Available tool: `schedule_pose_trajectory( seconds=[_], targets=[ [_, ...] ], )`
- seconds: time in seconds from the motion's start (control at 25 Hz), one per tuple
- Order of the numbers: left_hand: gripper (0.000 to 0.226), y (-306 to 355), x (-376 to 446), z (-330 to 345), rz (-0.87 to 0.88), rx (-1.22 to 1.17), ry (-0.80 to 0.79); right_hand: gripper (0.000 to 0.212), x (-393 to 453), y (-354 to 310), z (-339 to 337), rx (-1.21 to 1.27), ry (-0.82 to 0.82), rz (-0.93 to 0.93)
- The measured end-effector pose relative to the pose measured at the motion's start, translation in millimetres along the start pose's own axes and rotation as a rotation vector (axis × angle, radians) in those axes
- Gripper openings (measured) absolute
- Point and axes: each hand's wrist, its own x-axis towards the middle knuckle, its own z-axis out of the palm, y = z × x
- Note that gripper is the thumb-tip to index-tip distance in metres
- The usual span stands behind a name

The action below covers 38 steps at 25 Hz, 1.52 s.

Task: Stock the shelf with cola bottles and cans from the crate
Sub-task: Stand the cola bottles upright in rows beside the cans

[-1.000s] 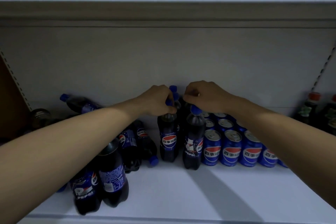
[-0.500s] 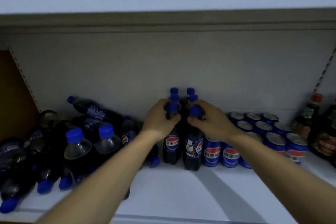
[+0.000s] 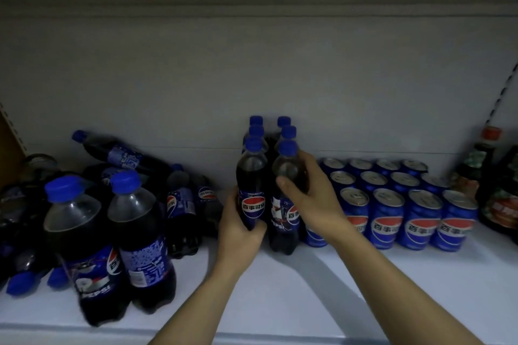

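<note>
Hands: left hand (image 3: 241, 228) wrapped the lower body of the front left bottle (image 3: 251, 190); right hand (image 3: 311, 199) clasped the shoulder of the front right bottle (image 3: 286, 204).
Axis: both bottles upright, side by side on the shelf (image 3: 280, 297).
Count: six bottles in two files of three; cans (image 3: 398, 204) just right of the right-hand grip, about thirteen visible.

Back panel (image 3: 280, 70): plain grey, fills the middle of the frame, dimly lit. Upper shelf (image 3: 252, 0): grey underside with a ridged front lip, across the top of the frame. Slotted upright (image 3: 501, 92): perforated strip at right edge, slanting. Brown side panel (image 3: 8, 145): far left edge, partly seen. Sauce bottles (image 3: 487, 176): dark, red-capped, far right, labels blurred. Light: low, bluish.
</note>
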Motion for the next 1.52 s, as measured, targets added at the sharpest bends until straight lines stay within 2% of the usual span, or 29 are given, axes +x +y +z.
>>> schedule_pose_trajectory(
  seconds=[0.12, 0.32, 0.76, 1.0, 1.12, 1.32, 1.52],
  targets=[
    [0.086, -10, -5, 3, 0.095, 0.039, -0.021, 0.073, -16, 10, 12, -0.013, 0.023, -0.059],
    [0.090, -25, -5, 5, 0.020, -0.019, -0.108, 0.089, -12, 10, 6, -0.196, -0.026, -0.043],
    [0.091, -27, -2, 8, -0.021, -0.011, -0.060, 0.100, 3, 13, 4, -0.380, 0.086, 0.046],
    [0.094, -31, -1, 8, -0.013, -0.027, -0.103, 0.111, -5, 15, -7, -0.496, -0.046, 0.039],
    [0.092, -32, -1, 10, -0.014, -0.009, -0.093, 0.103, -6, 20, -6, -0.542, 0.008, 0.074],
    [0.096, -33, -1, 10, -0.039, 0.028, -0.108, 0.104, -10, 26, 0, -0.549, 0.098, 0.103],
    [0.099, -38, 0, 7, -0.035, 0.024, -0.129, 0.113, -15, 32, 1, -0.659, 0.061, 0.086]
  ],
)
